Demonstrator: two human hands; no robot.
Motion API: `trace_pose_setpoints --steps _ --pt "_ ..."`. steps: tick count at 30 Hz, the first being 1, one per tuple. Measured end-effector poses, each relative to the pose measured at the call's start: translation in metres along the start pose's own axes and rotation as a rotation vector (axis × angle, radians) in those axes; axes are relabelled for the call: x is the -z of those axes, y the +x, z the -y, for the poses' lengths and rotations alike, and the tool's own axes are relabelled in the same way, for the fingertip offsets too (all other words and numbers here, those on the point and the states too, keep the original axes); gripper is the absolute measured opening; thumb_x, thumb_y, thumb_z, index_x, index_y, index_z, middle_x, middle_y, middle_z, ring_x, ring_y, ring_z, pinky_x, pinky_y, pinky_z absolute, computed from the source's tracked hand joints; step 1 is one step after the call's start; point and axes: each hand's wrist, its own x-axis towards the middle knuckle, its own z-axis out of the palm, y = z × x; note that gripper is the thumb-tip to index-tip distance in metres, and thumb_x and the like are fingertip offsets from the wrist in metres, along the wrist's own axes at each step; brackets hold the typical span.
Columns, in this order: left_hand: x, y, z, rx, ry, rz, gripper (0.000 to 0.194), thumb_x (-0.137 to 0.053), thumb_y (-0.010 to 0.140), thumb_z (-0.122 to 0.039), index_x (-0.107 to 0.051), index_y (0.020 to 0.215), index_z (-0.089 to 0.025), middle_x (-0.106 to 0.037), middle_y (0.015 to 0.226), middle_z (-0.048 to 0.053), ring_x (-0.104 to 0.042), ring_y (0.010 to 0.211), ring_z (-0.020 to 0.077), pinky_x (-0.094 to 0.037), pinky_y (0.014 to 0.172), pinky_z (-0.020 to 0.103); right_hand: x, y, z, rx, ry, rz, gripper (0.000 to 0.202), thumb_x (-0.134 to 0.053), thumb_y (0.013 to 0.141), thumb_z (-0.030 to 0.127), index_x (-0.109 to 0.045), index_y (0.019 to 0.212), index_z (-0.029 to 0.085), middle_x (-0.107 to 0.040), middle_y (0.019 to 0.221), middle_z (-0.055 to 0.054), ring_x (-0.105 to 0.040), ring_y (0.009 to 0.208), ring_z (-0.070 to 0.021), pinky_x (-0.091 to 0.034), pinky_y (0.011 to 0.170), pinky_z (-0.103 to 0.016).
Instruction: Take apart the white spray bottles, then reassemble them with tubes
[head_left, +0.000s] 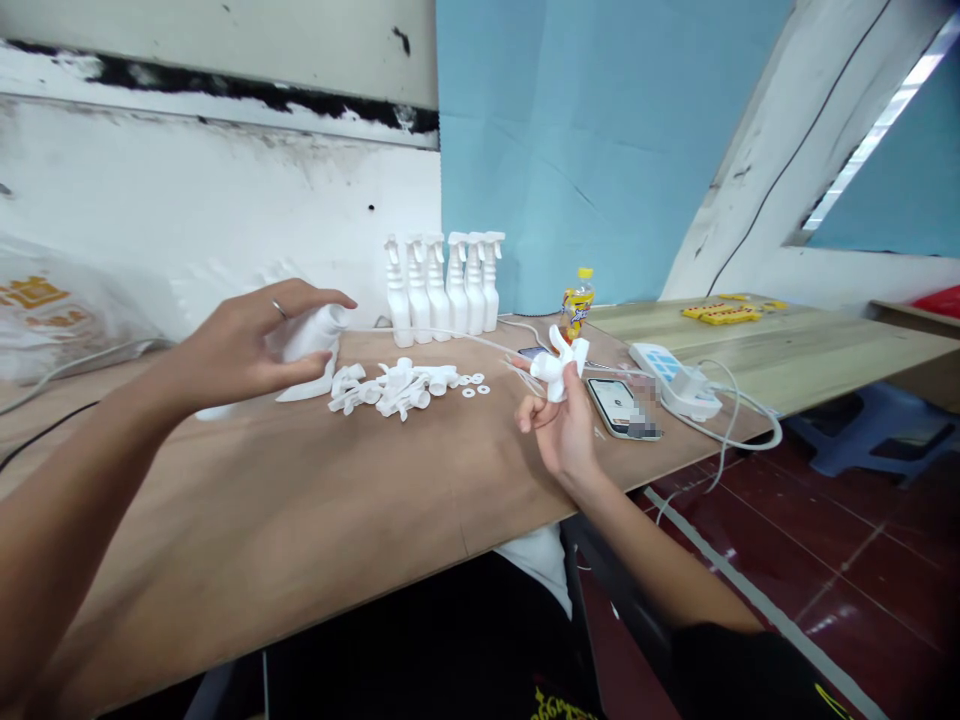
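Observation:
My left hand (244, 345) is closed around a white plastic bottle (300, 338), tilted with its open neck toward the right. Between the thumb and fingers of my right hand (570, 430) is a white trigger spray head (556, 368). Its thin dip tube (480, 341) stretches leftward toward the bottle neck; whether the tip is inside, I cannot tell. Between the hands lies a pile of loose white spray heads (397, 388), with several flat white washers (475, 386) at its right. More bottles lie partly hidden behind my left hand.
Several assembled white spray bottles (450, 295) stand in a row by the wall. A drink bottle (578, 303), a phone (621, 408) and a power strip (675, 382) with white cables are at the right. A plastic bag (60, 310) sits at the far left.

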Motion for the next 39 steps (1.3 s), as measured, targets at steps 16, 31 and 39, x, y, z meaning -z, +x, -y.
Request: trace_pose_setpoints --steps 16,31,39 --pt "-0.013 0.001 -0.004 -0.123 -0.03 0.129 0.055 -0.058 0.092 -0.044 -0.049 0.146 -0.035 -0.064 0.131 0.005 -0.065 0.108 0.0265 -0.05 0.09 0.035 0.0 -0.002 -0.01 0.059 -0.03 0.044 0.034 -0.065 0.089 0.053 -0.058 0.102 0.023 -0.072 0.097 -0.002 -0.056 0.045 -0.0097 -0.046 0.044 -0.027" --pt "-0.097 -0.027 -0.089 -0.431 -0.016 0.145 0.035 -0.044 0.103 -0.032 -0.041 0.134 -0.015 -0.066 0.108 0.013 -0.064 0.092 0.0267 -0.052 0.081 0.039 0.001 -0.022 -0.024 -0.093 -0.527 0.637 0.048 -0.071 0.088 0.038 -0.041 0.124 0.027 -0.065 0.11 -0.005 -0.068 0.095 -0.0198 -0.055 0.087 -0.037" --pt "-0.101 -0.028 -0.091 -0.429 -0.046 0.045 0.024 -0.04 0.106 -0.036 -0.048 0.116 -0.016 -0.064 0.091 0.009 -0.064 0.085 0.0257 -0.051 0.074 0.037 0.002 -0.022 -0.028 -0.077 -0.642 0.597 0.049 -0.066 0.092 0.046 -0.032 0.122 0.027 -0.062 0.092 0.0 -0.063 0.073 -0.0172 -0.053 0.075 -0.035"
